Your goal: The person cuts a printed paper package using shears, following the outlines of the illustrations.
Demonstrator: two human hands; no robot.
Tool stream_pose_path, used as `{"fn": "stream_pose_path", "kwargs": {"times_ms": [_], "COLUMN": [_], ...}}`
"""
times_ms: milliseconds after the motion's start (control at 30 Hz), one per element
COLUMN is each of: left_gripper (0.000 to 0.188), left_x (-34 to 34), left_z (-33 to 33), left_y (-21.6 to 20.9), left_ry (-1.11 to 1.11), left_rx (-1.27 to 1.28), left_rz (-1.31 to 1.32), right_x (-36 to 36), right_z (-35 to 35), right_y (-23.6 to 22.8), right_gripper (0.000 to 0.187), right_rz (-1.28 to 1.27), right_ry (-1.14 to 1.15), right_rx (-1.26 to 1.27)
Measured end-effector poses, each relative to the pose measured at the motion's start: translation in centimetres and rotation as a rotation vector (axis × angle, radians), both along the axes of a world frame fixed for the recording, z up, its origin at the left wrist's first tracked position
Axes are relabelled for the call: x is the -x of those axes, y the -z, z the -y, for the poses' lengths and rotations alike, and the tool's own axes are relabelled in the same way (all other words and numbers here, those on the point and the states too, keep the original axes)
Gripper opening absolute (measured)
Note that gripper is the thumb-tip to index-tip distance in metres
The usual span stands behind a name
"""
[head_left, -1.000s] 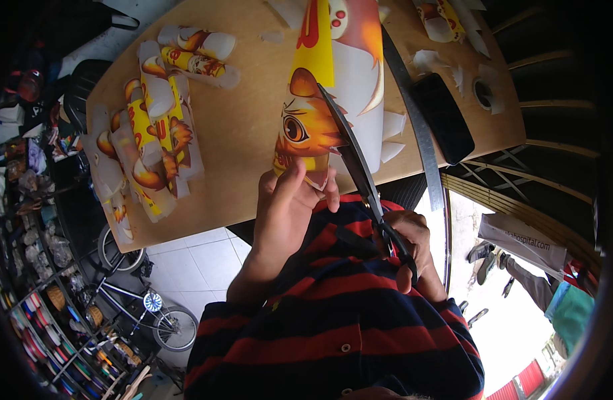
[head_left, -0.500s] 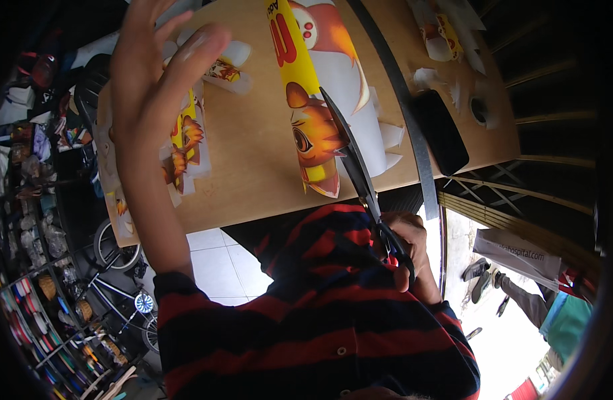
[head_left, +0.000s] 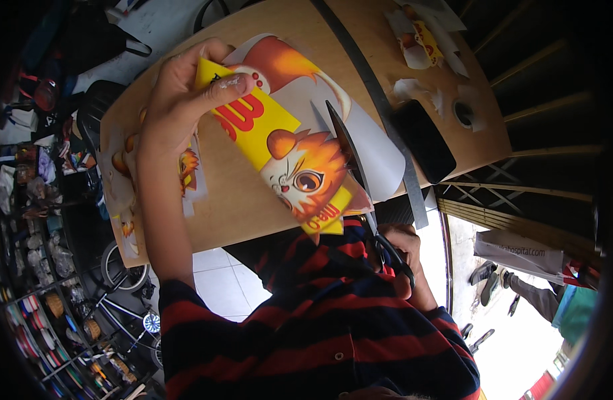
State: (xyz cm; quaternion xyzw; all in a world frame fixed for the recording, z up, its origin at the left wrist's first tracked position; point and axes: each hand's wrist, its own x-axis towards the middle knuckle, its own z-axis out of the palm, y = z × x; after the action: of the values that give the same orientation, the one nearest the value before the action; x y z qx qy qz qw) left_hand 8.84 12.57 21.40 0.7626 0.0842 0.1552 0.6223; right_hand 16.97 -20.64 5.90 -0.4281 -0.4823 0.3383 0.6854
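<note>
My left hand (head_left: 176,107) pinches the upper left end of a printed sheet (head_left: 306,173), thumb on top. The sheet shows an orange cartoon animal on yellow, with a white margin, and hangs tilted over the table's near edge. My right hand (head_left: 401,243) grips the black handles of a pair of scissors (head_left: 344,141) in front of my striped shirt. Their dark blades point up and away, at the sheet between the animal's head and the white part. The lower blade is mostly hidden by the sheet.
On the brown table (head_left: 220,207) lie a black phone (head_left: 423,141), a long dark strip (head_left: 360,70), a tape roll (head_left: 463,113) and paper scraps (head_left: 420,43). Other printed cutouts (head_left: 190,167) lie left. A bicycle (head_left: 120,317) stands left; a person (head_left: 576,313) is at far right.
My left hand, raised with fingers apart before, has come down and taken hold of the sheet's far end. The sheet has turned, its near end swinging toward me.
</note>
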Motion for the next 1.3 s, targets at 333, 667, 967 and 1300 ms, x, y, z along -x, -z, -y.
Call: {"fn": "stream_pose_path", "kwargs": {"times_ms": [333,667,967,1300], "left_gripper": [0.027,0.024,0.020,0.024], "left_x": [1.0,2.3,3.5,5.1], "left_z": [3.7,6.5,9.1,2.8], "left_y": [2.6,3.8,4.9,2.6], "left_ry": [-0.194,-0.387,-0.549,-0.183], "left_rx": [0.371,0.423,0.474,0.044], "left_rz": [0.012,0.127,0.251,0.053], "right_x": [-0.5,0.3,0.4,-2.6], "right_z": [-0.4,-0.3,-0.5,1.7], "right_y": [-0.6,-0.8,-2.5,-1.6], "right_gripper": [0.088,0.090,0.092,0.071], "right_rz": [0.038,-0.052,-0.076,0.074], "right_ry": [-0.022,-0.025,0.025,-0.156], "right_rx": [-0.070,-0.014,0.004,0.081]}}
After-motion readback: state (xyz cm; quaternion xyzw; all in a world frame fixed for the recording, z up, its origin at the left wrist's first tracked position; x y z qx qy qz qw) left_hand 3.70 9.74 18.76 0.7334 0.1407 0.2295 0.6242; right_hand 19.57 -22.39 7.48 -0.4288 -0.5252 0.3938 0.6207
